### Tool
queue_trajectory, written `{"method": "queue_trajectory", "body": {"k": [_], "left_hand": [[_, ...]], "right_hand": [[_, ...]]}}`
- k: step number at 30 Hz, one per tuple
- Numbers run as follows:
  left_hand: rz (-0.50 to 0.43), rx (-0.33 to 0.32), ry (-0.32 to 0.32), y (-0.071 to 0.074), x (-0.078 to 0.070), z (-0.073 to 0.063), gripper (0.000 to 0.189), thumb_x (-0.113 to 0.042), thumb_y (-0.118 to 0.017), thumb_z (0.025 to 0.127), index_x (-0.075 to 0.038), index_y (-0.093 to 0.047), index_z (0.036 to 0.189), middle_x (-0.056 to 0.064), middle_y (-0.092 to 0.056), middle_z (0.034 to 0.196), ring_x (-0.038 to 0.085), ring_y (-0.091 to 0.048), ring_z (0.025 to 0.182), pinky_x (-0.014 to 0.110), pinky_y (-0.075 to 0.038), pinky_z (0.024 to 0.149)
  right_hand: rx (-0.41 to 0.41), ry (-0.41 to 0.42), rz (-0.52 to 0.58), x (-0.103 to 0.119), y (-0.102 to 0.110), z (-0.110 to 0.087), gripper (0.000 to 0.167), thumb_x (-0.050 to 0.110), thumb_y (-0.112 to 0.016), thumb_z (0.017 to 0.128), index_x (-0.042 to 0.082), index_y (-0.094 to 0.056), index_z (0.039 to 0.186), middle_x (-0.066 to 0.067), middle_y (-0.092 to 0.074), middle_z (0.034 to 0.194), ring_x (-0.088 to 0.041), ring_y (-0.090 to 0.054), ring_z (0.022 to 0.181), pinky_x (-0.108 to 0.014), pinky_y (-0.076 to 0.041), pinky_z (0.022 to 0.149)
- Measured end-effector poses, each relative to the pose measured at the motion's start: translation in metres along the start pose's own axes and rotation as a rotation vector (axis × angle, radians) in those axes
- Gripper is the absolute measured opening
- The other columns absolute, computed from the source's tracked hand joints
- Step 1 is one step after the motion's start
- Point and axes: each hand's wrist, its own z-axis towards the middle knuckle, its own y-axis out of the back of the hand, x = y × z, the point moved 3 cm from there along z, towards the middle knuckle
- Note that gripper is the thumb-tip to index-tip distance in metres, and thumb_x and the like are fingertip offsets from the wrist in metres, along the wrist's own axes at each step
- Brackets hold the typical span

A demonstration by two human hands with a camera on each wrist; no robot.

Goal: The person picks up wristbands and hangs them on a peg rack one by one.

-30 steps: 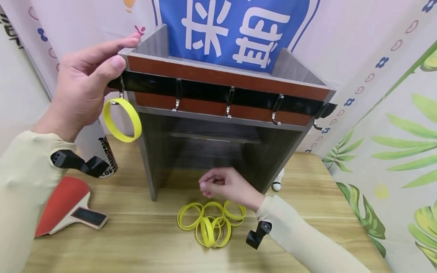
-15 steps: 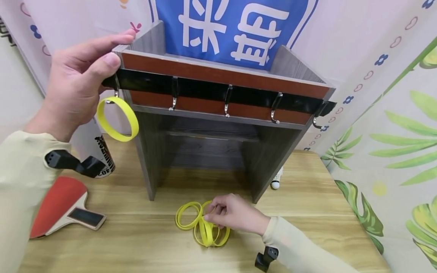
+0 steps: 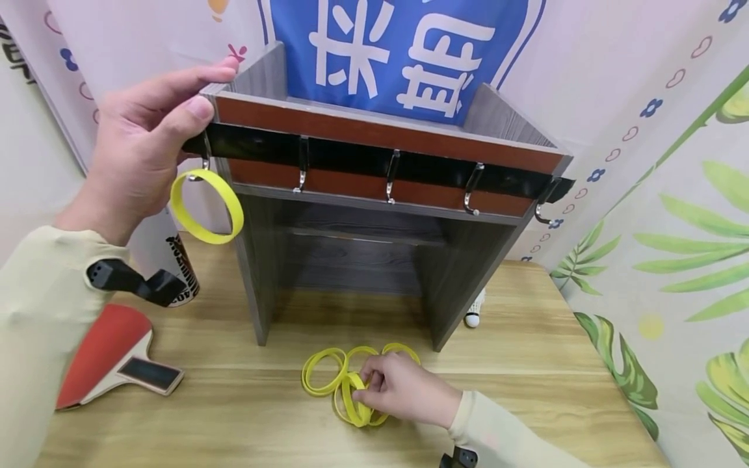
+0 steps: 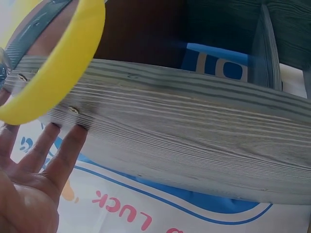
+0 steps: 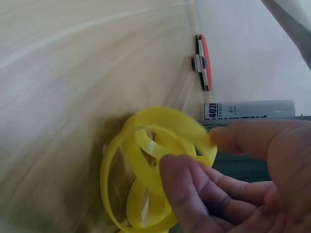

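In the head view my left hand (image 3: 131, 140) rests on the upper left corner of a grey wooden hook rack (image 3: 257, 260), thumb at its front edge. The left wrist view shows straight fingers (image 4: 63, 155) touching the side panel. A yellow wristband (image 3: 184, 214) hangs on the leftmost hook below that hand. My right hand (image 3: 404, 387) is low over a pile of yellow wristbands (image 3: 311, 380) on the wooden table. Its thumb and fingers pinch one yellow wristband (image 5: 146, 170), seen in the right wrist view; the hand partly hides the pile.
Several metal hooks (image 3: 391, 175) line the rack's black strip. A red table tennis bat (image 3: 108, 351) and a printed cylinder (image 3: 186, 276) are at the left. A shuttlecock (image 3: 474, 315) lies right of the rack. Patterned cloth (image 3: 673, 260) hangs at the right.
My right hand has come down from above the pile to the front wristbands, its fingers now at one of them. My left hand stays at the rack's corner.
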Motion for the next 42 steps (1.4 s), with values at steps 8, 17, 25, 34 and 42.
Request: {"method": "queue_trajectory", "body": {"k": [8, 17, 25, 34, 42], "left_hand": [[0.018, -0.006, -0.016, -0.002, -0.002, -0.002, 0.034, 0.0, -0.061, 0.096, 0.004, -0.071, 0.128, 0.011, -0.071, 0.138, 0.024, -0.05, 0.148, 0.018, -0.051, 0.109], [0.02, -0.011, -0.019, -0.003, -0.002, -0.003, 0.034, 0.0, -0.061, 0.096, 0.005, -0.071, 0.128, 0.011, -0.072, 0.138, 0.024, -0.05, 0.148, 0.021, -0.045, 0.118], [0.037, -0.011, -0.021, -0.006, -0.003, -0.002, 0.034, -0.001, -0.061, 0.096, 0.005, -0.071, 0.128, 0.012, -0.07, 0.14, 0.023, -0.05, 0.149, 0.023, -0.044, 0.12], [0.111, -0.031, -0.006, -0.006, -0.003, -0.002, 0.037, -0.007, -0.063, 0.096, 0.003, -0.07, 0.131, 0.01, -0.067, 0.145, 0.022, -0.049, 0.149, 0.016, -0.051, 0.107], [0.098, -0.035, -0.003, -0.005, -0.003, -0.002, 0.037, -0.006, -0.063, 0.096, 0.004, -0.069, 0.131, 0.01, -0.066, 0.147, 0.024, -0.046, 0.151, 0.015, -0.055, 0.1]], "right_hand": [[0.021, -0.011, 0.026, 0.0, 0.006, -0.007, 0.005, 0.01, -0.073, 0.093, 0.007, -0.073, 0.088, 0.007, -0.066, 0.072, 0.008, -0.052, 0.064, -0.014, -0.049, 0.062], [0.066, -0.031, 0.171, 0.0, 0.018, -0.011, 0.006, 0.004, -0.068, 0.097, -0.001, -0.071, 0.097, -0.013, -0.075, 0.075, -0.007, -0.069, 0.061, -0.017, -0.056, 0.057], [0.113, 0.08, 0.355, -0.001, 0.036, 0.001, 0.016, 0.006, -0.066, 0.1, -0.008, -0.069, 0.108, -0.024, -0.076, 0.089, -0.019, -0.077, 0.076, -0.048, -0.065, 0.076], [-0.003, 0.176, 0.499, 0.021, 0.064, 0.014, 0.021, 0.005, -0.064, 0.102, -0.01, -0.066, 0.116, -0.031, -0.074, 0.105, -0.013, -0.078, 0.085, -0.04, -0.067, 0.081], [-0.097, 0.24, 0.594, 0.063, 0.09, 0.021, 0.022, 0.001, -0.061, 0.102, -0.01, -0.065, 0.121, -0.031, -0.072, 0.115, -0.013, -0.077, 0.091, -0.044, -0.065, 0.088]]}}
